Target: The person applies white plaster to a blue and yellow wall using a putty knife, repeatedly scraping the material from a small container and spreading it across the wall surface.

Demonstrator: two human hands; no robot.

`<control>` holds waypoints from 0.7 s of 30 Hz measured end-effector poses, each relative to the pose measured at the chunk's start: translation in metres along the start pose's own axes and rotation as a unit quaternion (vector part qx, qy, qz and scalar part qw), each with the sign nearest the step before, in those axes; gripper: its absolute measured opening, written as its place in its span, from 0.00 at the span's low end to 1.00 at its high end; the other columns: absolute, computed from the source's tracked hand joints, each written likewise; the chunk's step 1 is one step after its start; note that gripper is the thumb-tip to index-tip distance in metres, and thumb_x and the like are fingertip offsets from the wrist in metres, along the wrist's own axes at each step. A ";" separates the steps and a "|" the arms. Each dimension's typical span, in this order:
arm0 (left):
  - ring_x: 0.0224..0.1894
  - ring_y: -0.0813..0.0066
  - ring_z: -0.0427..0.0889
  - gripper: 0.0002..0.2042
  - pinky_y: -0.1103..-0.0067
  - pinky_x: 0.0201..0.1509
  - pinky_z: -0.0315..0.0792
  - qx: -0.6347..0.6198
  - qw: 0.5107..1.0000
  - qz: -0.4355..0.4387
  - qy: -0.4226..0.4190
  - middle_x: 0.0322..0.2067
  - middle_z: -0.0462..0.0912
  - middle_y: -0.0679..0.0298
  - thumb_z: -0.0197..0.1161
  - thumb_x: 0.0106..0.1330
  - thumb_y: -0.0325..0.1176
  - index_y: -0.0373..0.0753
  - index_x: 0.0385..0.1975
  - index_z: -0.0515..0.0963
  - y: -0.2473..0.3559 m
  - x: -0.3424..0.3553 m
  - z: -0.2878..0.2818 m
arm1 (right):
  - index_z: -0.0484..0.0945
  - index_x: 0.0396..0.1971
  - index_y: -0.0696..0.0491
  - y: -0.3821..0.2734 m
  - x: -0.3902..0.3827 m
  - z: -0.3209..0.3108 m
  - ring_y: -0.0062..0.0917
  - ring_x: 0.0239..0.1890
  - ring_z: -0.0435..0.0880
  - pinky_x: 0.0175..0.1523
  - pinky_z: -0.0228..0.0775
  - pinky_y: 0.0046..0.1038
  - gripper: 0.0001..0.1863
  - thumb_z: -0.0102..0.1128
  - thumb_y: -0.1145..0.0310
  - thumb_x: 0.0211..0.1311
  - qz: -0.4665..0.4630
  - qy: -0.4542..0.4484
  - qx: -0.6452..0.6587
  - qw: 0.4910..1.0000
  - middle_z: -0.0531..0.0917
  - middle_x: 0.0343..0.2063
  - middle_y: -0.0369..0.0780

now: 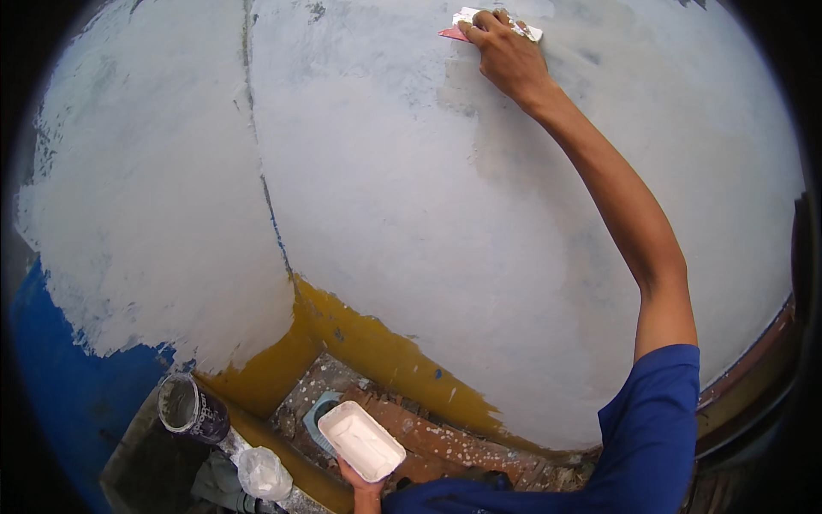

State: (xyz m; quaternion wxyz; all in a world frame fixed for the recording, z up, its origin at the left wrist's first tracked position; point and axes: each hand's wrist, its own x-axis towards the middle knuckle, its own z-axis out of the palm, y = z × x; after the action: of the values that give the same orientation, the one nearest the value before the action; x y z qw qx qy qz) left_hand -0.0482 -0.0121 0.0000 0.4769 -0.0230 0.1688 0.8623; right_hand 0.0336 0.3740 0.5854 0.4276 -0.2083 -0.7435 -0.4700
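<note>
High on the right-hand wall [514, 223], my right hand [514, 68] grips a flat putty spreader [451, 34]. Its reddish edge shows left of my fingers, and white putty is smeared over it. The spreader lies against the wall, where the coating is patchy and darker just below. Low in the view, my left hand [366, 485] holds a shallow, pale rectangular tray [378, 426] by its near side. White putty lines the tray's inside. Most of the left fingers are hidden under the tray.
A dark open tub [204, 420] and a clear plastic bag with white contents [264, 474] stand on a ledge at lower left. Bare yellow [377, 338] and blue [68, 377] paint show low on the walls. A light-blue fixture [315, 420] sits behind the tray on a paint-spattered floor.
</note>
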 end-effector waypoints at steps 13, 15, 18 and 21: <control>0.55 0.56 0.73 0.28 0.54 0.58 0.68 -0.009 1.000 0.011 0.016 0.56 0.72 0.62 0.38 0.67 0.58 0.49 0.62 0.64 0.002 0.004 0.011 | 0.77 0.45 0.56 -0.066 -0.060 -0.001 0.42 0.54 0.75 0.54 0.73 0.42 0.18 0.52 0.80 0.51 -0.040 -0.087 0.142 0.985 0.76 0.44 0.44; 0.55 0.56 0.73 0.28 0.54 0.58 0.68 0.007 1.000 0.014 0.011 0.56 0.72 0.62 0.38 0.67 0.58 0.49 0.62 0.64 0.000 0.005 0.014 | 0.77 0.44 0.57 -0.030 -0.010 -0.013 0.40 0.52 0.76 0.55 0.73 0.41 0.18 0.53 0.81 0.51 -0.009 -0.021 0.104 0.994 0.76 0.44 0.42; 0.55 0.56 0.74 0.28 0.55 0.57 0.69 -0.035 0.999 0.005 0.024 0.56 0.72 0.62 0.38 0.68 0.57 0.48 0.62 0.63 -0.002 0.003 0.022 | 0.76 0.43 0.58 0.006 0.028 -0.012 0.37 0.51 0.77 0.55 0.72 0.41 0.16 0.52 0.80 0.53 0.014 0.020 0.059 0.998 0.77 0.45 0.40; 0.55 0.55 0.74 0.28 0.54 0.56 0.70 -0.050 0.998 0.003 0.027 0.56 0.72 0.61 0.38 0.68 0.57 0.48 0.62 0.63 -0.004 0.002 0.022 | 0.74 0.54 0.52 0.003 0.012 0.020 0.33 0.56 0.72 0.57 0.72 0.38 0.26 0.52 0.82 0.51 -0.042 0.002 -0.075 0.996 0.75 0.47 0.39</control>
State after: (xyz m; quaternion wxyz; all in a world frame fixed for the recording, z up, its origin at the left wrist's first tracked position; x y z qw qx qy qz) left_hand -0.0431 -0.0020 0.0191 0.4681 -0.0698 0.1388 0.8699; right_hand 0.0200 0.3921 0.5932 0.3922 -0.2071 -0.7137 -0.5421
